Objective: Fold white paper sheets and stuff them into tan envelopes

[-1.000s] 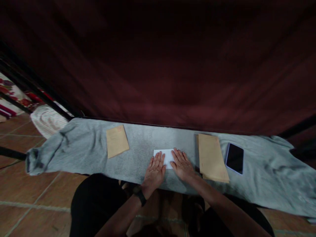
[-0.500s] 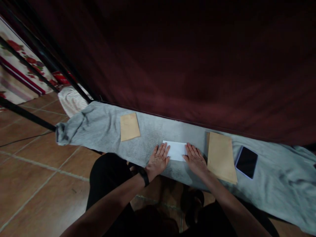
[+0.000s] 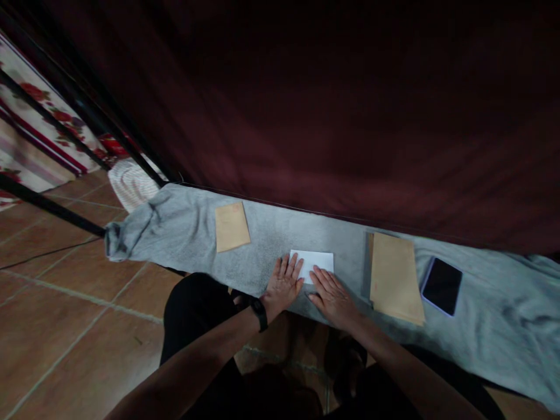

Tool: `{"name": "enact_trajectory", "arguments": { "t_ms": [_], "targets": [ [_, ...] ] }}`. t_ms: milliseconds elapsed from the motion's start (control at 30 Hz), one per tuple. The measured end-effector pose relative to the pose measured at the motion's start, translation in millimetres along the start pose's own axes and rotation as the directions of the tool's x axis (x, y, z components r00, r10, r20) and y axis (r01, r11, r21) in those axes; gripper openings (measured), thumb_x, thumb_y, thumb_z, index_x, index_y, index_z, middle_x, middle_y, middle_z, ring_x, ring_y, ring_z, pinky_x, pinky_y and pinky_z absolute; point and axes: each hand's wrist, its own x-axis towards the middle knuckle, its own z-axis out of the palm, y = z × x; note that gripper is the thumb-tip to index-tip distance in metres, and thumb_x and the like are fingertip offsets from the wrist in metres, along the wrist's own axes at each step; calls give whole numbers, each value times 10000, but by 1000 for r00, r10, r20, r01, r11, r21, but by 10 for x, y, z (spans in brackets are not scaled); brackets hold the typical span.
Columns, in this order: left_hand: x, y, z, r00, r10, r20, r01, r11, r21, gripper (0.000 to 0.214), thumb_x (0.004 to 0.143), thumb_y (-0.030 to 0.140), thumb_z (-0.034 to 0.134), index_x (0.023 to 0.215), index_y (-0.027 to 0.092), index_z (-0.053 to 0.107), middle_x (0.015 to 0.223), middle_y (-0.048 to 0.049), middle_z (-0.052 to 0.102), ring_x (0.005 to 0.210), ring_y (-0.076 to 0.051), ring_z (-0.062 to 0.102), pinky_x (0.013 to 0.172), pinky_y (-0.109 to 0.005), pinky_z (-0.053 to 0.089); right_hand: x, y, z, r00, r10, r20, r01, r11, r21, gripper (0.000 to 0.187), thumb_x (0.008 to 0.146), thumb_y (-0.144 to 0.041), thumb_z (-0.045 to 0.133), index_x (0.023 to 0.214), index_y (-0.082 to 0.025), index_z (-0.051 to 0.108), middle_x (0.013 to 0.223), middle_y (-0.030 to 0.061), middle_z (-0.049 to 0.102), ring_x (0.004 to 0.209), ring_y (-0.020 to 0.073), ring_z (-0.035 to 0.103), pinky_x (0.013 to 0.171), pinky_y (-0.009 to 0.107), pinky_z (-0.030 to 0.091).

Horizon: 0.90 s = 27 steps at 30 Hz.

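Note:
A small white sheet of paper [image 3: 313, 260], apparently folded, lies flat on a grey cloth between my hands. My left hand [image 3: 283, 283] rests palm down over its left end, fingers stretched out. On the lower right part of the paper lies my right hand [image 3: 333, 296], also flat with the fingers extended. My palms hide the lower corners of the sheet. A single brown envelope [image 3: 232, 227] lies to the left, and a stack of brown envelopes [image 3: 396, 277] sits to the right of my right hand.
The grey cloth [image 3: 266, 221] covers a long narrow bench against a dark red curtain [image 3: 306, 128]. A phone [image 3: 441, 286] with a purple edge lies right of the stack. Black metal bars [image 3: 52, 204] stand at the left above a tiled floor [image 3: 79, 326].
My right hand has slid left and down from the paper's right edge onto its lower part. The left hand stays at the left end. The view has shifted slightly.

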Motion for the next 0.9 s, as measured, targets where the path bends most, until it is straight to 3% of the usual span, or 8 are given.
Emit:
{"name": "enact_trajectory", "arguments": {
  "t_ms": [167,333,400,500,567,633,800,900],
  "targets": [
    [-73,-35,61,994,-56,-91,51,997,-59,598,991,368,443,1517,101,349,1569,-206,380,1454,-307,364,1166,-471,334,-53,94,41,993,99,-68,-103,993,-62,630,1026,-425,411,1542,-77,314,1595,182,322,1463,283,338,1190,465,315],
    [-35,-25,191,951,-284,-118,222,899,-376,563,938,285,478,1464,95,423,1447,-193,541,1369,-307,479,1118,-484,404,-34,49,145,977,158,-144,-168,984,-63,650,1007,-420,439,1536,-62,319,1579,187,352,1467,285,330,1194,476,310],
    [67,-11,192,908,-415,-63,309,761,-571,582,881,259,531,1437,105,455,1359,-184,608,1273,-298,564,1053,-462,467,8,13,163,971,190,-147,-200,978,-57,642,993,-408,467,1516,-50,362,1569,193,367,1463,292,337,1200,480,297],
    [263,-8,105,789,-606,102,410,394,-822,625,766,222,632,1374,138,512,1158,-131,694,1027,-255,673,878,-387,550,92,-25,130,965,234,-122,-241,969,-49,644,960,-429,528,1465,-38,450,1540,212,407,1441,310,374,1209,475,275],
    [365,-23,8,692,-680,243,438,128,-890,634,675,187,687,1296,158,565,981,-71,711,858,-216,680,765,-337,551,146,-38,82,964,248,-98,-254,966,-46,645,935,-461,567,1428,-49,508,1513,216,447,1414,321,414,1205,470,276],
    [411,-37,-94,639,-691,338,443,-29,-896,592,612,177,722,1193,163,615,833,-24,688,743,-191,657,683,-308,530,188,-49,31,963,259,-75,-263,964,-45,639,915,-485,595,1395,-66,552,1487,216,483,1384,329,455,1193,467,291],
    [368,36,-324,662,-630,406,422,-134,-897,497,595,277,748,1066,147,657,731,-7,668,615,-163,611,533,-258,447,238,-88,-83,958,285,-41,-286,958,-23,667,887,-500,632,1399,-81,550,1469,216,509,1367,330,475,1185,456,300],
    [379,162,-492,709,-584,395,359,-183,-915,464,579,321,784,1000,150,691,785,-23,694,640,-157,608,531,-238,426,266,-67,-177,948,319,-24,-317,947,55,558,925,-390,585,1420,-137,537,1471,166,526,1333,302,513,1155,432,347]
  ]
}}
